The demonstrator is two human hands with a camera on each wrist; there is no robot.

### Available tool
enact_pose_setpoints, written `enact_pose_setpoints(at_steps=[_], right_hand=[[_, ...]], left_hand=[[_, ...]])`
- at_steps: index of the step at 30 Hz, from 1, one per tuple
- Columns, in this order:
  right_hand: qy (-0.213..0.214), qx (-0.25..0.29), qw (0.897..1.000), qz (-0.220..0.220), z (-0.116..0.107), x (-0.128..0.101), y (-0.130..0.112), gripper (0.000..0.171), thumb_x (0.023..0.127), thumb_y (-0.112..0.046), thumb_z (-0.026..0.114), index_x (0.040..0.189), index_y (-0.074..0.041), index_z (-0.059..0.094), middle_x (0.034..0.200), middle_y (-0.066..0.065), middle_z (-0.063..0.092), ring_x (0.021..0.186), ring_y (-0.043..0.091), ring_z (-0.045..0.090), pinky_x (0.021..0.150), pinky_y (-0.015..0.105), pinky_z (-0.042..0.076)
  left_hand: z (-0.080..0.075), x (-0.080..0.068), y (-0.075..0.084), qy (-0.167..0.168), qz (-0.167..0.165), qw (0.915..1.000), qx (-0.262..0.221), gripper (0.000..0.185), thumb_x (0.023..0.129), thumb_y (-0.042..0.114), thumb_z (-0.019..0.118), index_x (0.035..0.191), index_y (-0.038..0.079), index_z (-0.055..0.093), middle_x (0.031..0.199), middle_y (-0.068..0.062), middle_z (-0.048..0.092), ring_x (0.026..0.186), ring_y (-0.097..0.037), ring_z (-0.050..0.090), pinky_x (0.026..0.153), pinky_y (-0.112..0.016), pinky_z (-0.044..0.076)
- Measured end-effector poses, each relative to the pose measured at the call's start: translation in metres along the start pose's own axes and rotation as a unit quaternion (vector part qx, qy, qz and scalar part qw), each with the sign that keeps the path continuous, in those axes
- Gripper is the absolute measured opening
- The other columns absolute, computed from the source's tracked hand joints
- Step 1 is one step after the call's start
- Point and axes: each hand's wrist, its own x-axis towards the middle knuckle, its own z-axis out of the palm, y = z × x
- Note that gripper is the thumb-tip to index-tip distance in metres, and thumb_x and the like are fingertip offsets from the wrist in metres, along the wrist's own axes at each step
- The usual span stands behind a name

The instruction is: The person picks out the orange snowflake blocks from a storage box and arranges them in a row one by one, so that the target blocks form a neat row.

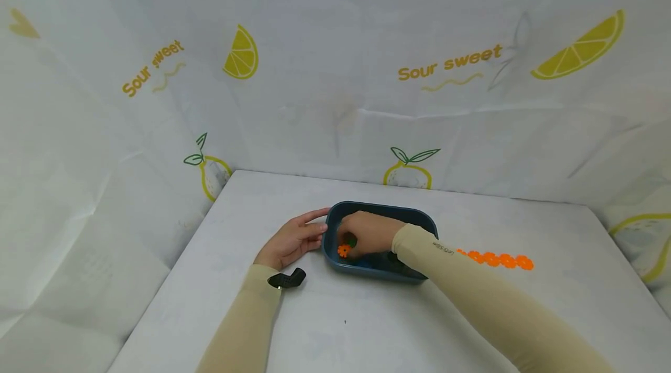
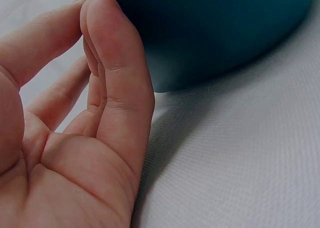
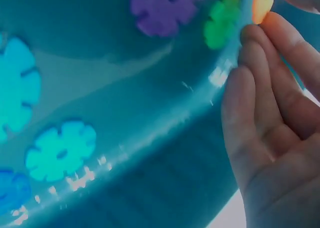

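Observation:
A dark blue tray (image 1: 382,207) stands mid-table. My left hand (image 1: 313,227) lies flat on the table, its straight fingers (image 2: 117,63) touching the tray's outer left wall (image 2: 215,33). My right hand (image 1: 352,240) reaches into the tray, where its fingertips (image 3: 260,43) and thumb pinch an orange flower-shaped disc (image 3: 263,3), also visible from the head camera (image 1: 343,250). On the tray floor (image 3: 150,153) lie more flower discs: purple (image 3: 162,8), green (image 3: 222,21) and cyan (image 3: 60,150).
A row of joined orange flower discs (image 1: 495,259) lies on the white table (image 1: 367,326) just right of the tray. White cloth printed with lemons (image 1: 335,70) walls in the back and both sides. A black strap (image 1: 287,280) sits at my left wrist.

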Motion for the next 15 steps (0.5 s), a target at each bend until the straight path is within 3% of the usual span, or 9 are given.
enact_pose_setpoints(at_steps=[9,15], right_hand=[[0.064,0.107,0.99,0.059,-0.025,-0.048,0.015,0.023,0.096,-0.021,0.083,0.118,-0.022,0.079,0.11,-0.01,0.074,0.095,0.005,0.069,0.088,0.026,0.061],[0.124,0.163,0.975,0.09,-0.035,-0.091,0.023,0.023,0.096,-0.018,0.082,0.118,-0.022,0.079,0.112,-0.008,0.076,0.096,0.01,0.071,0.09,0.028,0.062]], left_hand=[[0.004,0.003,-0.003,0.009,0.005,0.9996,0.026,0.054,0.106,0.018,0.072,0.158,0.024,0.057,0.112,-0.002,0.071,0.09,-0.013,0.066,0.083,-0.025,0.059],[0.001,-0.002,-0.003,0.01,0.005,0.9994,0.032,0.059,0.105,0.019,0.073,0.161,0.023,0.052,0.109,0.001,0.071,0.088,-0.011,0.066,0.083,-0.025,0.059]])
